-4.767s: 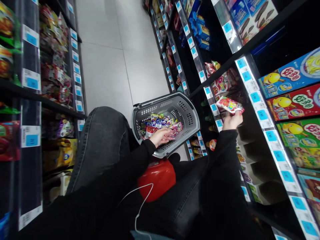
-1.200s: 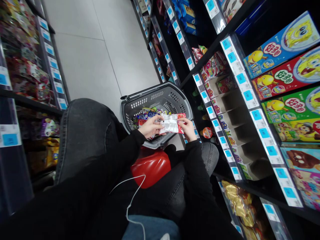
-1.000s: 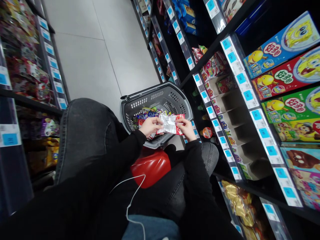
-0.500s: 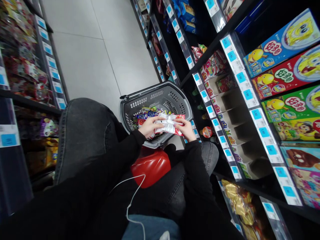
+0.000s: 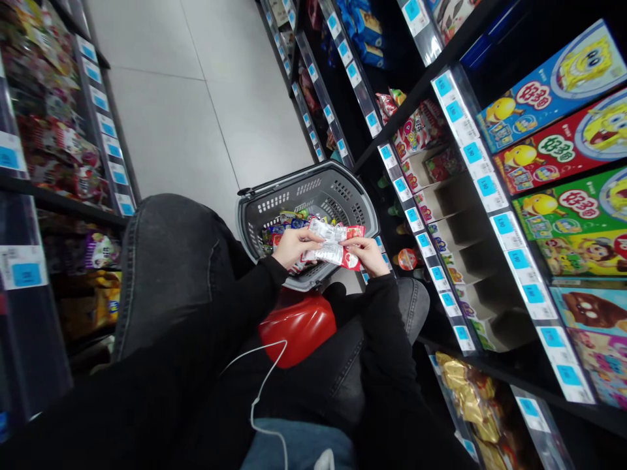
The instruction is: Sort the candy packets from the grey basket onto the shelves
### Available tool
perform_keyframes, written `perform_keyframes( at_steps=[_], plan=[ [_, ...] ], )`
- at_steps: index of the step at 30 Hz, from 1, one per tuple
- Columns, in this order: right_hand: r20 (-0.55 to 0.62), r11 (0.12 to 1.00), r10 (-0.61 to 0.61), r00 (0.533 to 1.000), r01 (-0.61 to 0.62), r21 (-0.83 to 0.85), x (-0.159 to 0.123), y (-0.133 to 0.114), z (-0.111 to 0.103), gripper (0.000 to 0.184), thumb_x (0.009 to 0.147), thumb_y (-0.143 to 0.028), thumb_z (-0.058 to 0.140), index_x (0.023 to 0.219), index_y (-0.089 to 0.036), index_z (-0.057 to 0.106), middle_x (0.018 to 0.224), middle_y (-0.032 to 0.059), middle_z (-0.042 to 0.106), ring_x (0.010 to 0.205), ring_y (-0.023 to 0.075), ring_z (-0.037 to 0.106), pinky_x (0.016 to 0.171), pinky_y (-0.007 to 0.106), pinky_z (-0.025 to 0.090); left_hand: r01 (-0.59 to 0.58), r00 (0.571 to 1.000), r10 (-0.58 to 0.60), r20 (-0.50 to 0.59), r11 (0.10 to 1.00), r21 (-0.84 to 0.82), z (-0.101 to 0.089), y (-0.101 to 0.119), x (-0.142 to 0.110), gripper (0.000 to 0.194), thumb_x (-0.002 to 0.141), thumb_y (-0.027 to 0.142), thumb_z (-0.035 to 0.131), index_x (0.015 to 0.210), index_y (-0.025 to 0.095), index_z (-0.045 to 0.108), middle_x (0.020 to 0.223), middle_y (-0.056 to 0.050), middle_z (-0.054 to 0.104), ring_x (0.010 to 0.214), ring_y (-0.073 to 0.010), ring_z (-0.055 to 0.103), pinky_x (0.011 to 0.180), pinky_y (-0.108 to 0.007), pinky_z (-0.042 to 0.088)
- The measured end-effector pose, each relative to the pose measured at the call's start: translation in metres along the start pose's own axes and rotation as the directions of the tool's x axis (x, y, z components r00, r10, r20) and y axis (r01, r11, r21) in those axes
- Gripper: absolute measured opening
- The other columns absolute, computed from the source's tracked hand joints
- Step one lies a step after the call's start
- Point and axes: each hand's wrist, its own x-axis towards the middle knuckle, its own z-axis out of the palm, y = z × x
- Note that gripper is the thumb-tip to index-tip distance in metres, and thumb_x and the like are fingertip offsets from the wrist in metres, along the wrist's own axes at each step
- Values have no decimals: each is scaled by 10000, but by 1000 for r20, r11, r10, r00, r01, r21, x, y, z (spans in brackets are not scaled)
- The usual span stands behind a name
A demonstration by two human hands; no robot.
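Note:
Both hands hold a small stack of red and white snack packets [image 5: 334, 244] over a grey plastic shopping basket [image 5: 313, 189]. My left hand [image 5: 292, 247] grips the stack's left end, fingers curled round it. My right hand [image 5: 364, 253] pinches the right end. Inside the basket lie several more colourful packets [image 5: 284, 225]. The basket sits on the floor in front of my knees, above a red object [image 5: 298, 328] between my legs.
Store shelves run along both sides of a narrow tiled aisle [image 5: 196, 98]. On the right are cardboard display trays [image 5: 448, 209], some with packets, and boxed sweets [image 5: 563, 143]. Snack bags [image 5: 59, 143] fill the left shelves. A white cable [image 5: 257, 385] hangs over my lap.
Since 4.8 s ago my right hand brought a packet from the right shelf to the basket. In the last second both hands shifted the packets slightly within their grip.

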Motion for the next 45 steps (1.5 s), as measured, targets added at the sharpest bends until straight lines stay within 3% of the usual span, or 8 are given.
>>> perform_keyframes(
  at_steps=[9, 16, 21, 26, 30, 35, 41, 45],
  plan=[
    [-2, 996, 16, 1000, -16, 86, -8, -6, -2, 161, 673, -312, 660, 707, -177, 740, 728, 17, 688, 714, 152, 589, 693, 263, 429, -136, 988, 135, 72, 991, 13, -1, -2, -1, 150, 575, 286, 710, 629, 147, 733, 911, -78, 648, 790, -222, 616, 692, -365, 526],
    [-223, 990, 35, 974, -65, -127, 4, -2, 27, 381, 553, -375, 757, 491, -173, 440, 491, -64, 412, 497, 67, 336, 510, 223, 269, -134, 980, 169, -104, 949, 284, -1, -5, 4, 325, 463, 290, 814, 512, 148, 526, 611, 20, 540, 663, -146, 542, 691, -293, 454],
    [-332, 981, -144, 932, 91, -169, 8, -5, 35, 395, 570, -309, 735, 615, -198, 359, 605, -78, 367, 581, 76, 335, 588, 213, 322, -8, 985, -1, -173, 999, -51, 0, -8, 8, 572, 349, 180, 840, 845, 162, 554, 698, 42, 616, 656, -142, 599, 630, -266, 488],
    [-367, 978, -210, 906, 191, -89, 4, -7, 34, 375, 593, -281, 731, 819, -203, 442, 821, -29, 497, 734, 108, 474, 735, 240, 430, 278, 960, -253, 123, 918, -284, 2, 3, 3, 523, 382, 171, 844, 866, 101, 659, 818, -89, 721, 734, -220, 673, 736, -364, 535],
    [-332, 983, -137, 933, 170, 72, 2, -5, 32, 660, 563, -295, 775, 1141, -206, 469, 1127, 57, 566, 895, 151, 572, 827, 289, 480, 302, 951, -273, 148, 924, -234, 1, 6, -1, 461, 374, 193, 855, 802, 93, 716, 832, -110, 741, 792, -277, 686, 816, -434, 528],
    [-333, 986, 68, 941, -12, 168, 6, 5, 32, 375, 569, -368, 763, 839, -143, 634, 798, 37, 674, 714, 157, 596, 708, 296, 504, 188, 982, -180, 54, 960, -207, 0, 0, 1, 469, 386, 208, 866, 820, 98, 726, 856, -111, 744, 827, -274, 689, 831, -404, 535],
    [-442, 949, 105, 891, 43, 312, 10, 13, 33, 261, 606, -347, 724, 753, -146, 647, 705, -2, 665, 613, 111, 575, 642, 253, 489, 280, 950, -229, 211, 925, -255, 3, 1, 0, 499, 519, 269, 822, 965, 92, 689, 923, -151, 728, 761, -300, 692, 598, -402, 572],
    [-417, 917, 152, 896, 30, 397, 9, 6, 31, 304, 579, -378, 736, 756, -153, 634, 706, 1, 671, 591, 110, 570, 608, 245, 486, 216, 971, -178, 160, 940, -265, 4, 0, 0, 482, 510, 243, 812, 947, 95, 671, 883, -122, 725, 731, -259, 682, 609, -372, 567]
  ],
)
